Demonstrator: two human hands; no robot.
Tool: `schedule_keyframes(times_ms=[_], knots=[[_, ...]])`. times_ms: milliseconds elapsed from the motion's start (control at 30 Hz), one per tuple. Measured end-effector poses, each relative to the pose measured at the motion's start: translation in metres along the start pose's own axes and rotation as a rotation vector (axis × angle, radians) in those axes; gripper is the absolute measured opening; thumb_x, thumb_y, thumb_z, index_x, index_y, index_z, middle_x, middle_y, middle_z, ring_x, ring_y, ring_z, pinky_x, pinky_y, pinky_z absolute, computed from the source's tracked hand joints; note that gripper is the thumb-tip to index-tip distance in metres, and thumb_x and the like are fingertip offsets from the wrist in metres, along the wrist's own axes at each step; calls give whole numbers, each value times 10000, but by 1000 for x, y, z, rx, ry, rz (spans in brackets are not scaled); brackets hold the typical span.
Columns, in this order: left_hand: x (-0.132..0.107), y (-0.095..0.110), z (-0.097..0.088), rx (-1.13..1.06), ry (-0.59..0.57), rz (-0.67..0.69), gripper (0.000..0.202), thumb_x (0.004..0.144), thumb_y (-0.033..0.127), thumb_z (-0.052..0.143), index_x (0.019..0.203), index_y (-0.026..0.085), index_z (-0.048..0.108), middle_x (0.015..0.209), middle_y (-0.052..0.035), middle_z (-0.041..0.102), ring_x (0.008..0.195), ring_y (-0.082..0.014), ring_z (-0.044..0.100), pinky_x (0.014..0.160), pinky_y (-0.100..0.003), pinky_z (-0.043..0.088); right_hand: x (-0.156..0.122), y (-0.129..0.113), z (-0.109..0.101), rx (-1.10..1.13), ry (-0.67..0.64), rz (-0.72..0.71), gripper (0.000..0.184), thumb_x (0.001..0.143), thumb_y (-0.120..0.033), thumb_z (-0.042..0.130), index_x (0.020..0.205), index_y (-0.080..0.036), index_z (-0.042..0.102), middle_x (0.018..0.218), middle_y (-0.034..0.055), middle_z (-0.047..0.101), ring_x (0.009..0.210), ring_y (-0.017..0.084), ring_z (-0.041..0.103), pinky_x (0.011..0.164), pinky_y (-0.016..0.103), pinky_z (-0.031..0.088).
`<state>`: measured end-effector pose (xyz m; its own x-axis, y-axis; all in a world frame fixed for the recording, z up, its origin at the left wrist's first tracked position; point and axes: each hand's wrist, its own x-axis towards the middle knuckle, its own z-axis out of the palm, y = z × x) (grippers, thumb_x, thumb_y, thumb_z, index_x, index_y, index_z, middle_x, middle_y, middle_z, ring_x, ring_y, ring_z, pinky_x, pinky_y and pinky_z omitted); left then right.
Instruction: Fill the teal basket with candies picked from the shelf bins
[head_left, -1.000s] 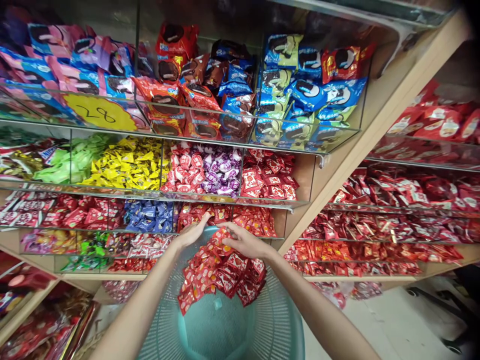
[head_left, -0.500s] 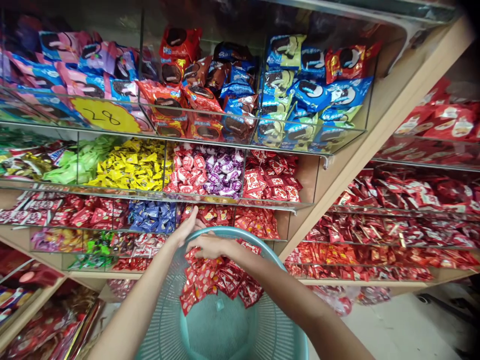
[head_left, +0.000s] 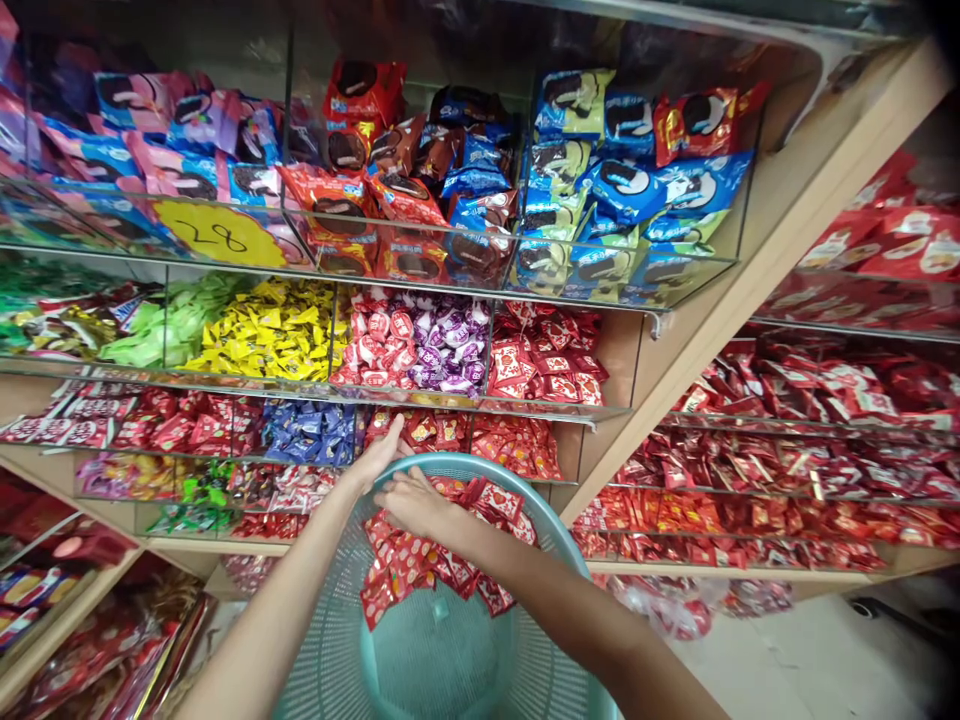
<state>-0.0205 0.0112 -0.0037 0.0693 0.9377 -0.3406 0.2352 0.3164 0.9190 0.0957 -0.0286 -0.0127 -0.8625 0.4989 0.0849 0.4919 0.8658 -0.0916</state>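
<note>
A teal plastic basket point(head_left: 555, 510) stands in front of me against the shelves, its open top facing me. In it lies a heap of red-wrapped candies point(head_left: 397, 570) toward the far side, with part of the bottom bare. My left hand point(head_left: 382, 455) is closed at the basket's far-left rim, thumb raised, its other fingers partly hidden. Just inside that rim, my right hand point(head_left: 411, 502) rests on the candies, back of the hand up. Its fingers look spread and bent over the heap, and their tips are partly covered.
Clear-fronted shelf bins hold red and purple candies point(head_left: 450, 340), yellow candies point(head_left: 262, 330) and blue candies point(head_left: 309, 432). Packaged cookies point(head_left: 480, 190) fill the top shelf beside a yellow price tag point(head_left: 217, 234). A wooden divider point(head_left: 720, 300) slants at the right. Tiled floor point(head_left: 780, 650) shows below.
My right hand has turned slightly over the heap, and more red packets show at the right of the pile. The left hand stays at the rim. The view has shifted a little.
</note>
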Motion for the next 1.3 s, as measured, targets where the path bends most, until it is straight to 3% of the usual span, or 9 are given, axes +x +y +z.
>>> schedule_keyframes(times_ms=[133,300,367,500,600,667,733,1067,1300], knots=[[1,-2,0,15,31,19,729,677,772,241,580,145,601,526,-48,620,506,-158,571,491,-238,424,-6,-12,3,-116,125,31,151,818,-123,434,882,-157,567,943,85,575,979,219,457,860,389,345],[4,-4,-1,-2,16,23,725,668,771,281,607,135,625,538,-57,634,514,-169,578,501,-251,441,-4,-32,20,-107,75,161,190,818,-117,416,931,-139,567,931,88,577,869,209,520,790,380,386],[5,-4,-1,-15,16,10,726,656,779,291,611,137,627,541,-58,640,510,-172,580,503,-258,448,0,-40,27,-82,42,248,184,819,-210,452,929,-132,575,937,105,577,863,227,526,785,411,383],[3,-2,0,-37,2,-7,738,641,788,298,617,133,636,554,-67,649,509,-170,583,504,-258,452,5,-52,37,-59,25,359,425,719,-412,581,998,-92,560,988,159,556,916,278,500,826,480,345],[-1,2,1,-49,4,-7,739,627,792,314,607,126,634,543,-66,643,496,-165,574,500,-255,445,5,-54,39,-73,46,375,334,740,-307,574,991,-86,561,968,154,555,906,268,498,820,473,350],[-3,5,2,-56,12,-10,737,614,795,329,592,121,626,519,-61,630,488,-167,570,501,-259,440,3,-53,40,-112,85,411,202,788,-186,493,949,-97,577,946,139,558,909,256,494,822,463,353],[-5,7,3,-72,13,-16,734,602,798,342,582,118,619,495,-55,616,483,-172,567,502,-266,436,1,-52,41,-150,121,450,198,808,-114,428,927,-105,585,944,131,556,924,250,486,840,470,341],[-3,3,2,-46,5,23,730,633,776,334,593,113,638,553,-74,647,542,-181,589,561,-272,440,-1,-43,34,-97,166,517,224,829,-116,392,962,-127,572,1002,137,544,967,245,438,898,498,285],[0,-2,1,18,65,88,716,654,753,347,630,108,657,540,-64,638,535,-185,588,555,-277,433,-4,-49,42,-111,193,473,236,830,-128,393,981,-122,574,1010,129,555,993,237,420,926,468,255]])
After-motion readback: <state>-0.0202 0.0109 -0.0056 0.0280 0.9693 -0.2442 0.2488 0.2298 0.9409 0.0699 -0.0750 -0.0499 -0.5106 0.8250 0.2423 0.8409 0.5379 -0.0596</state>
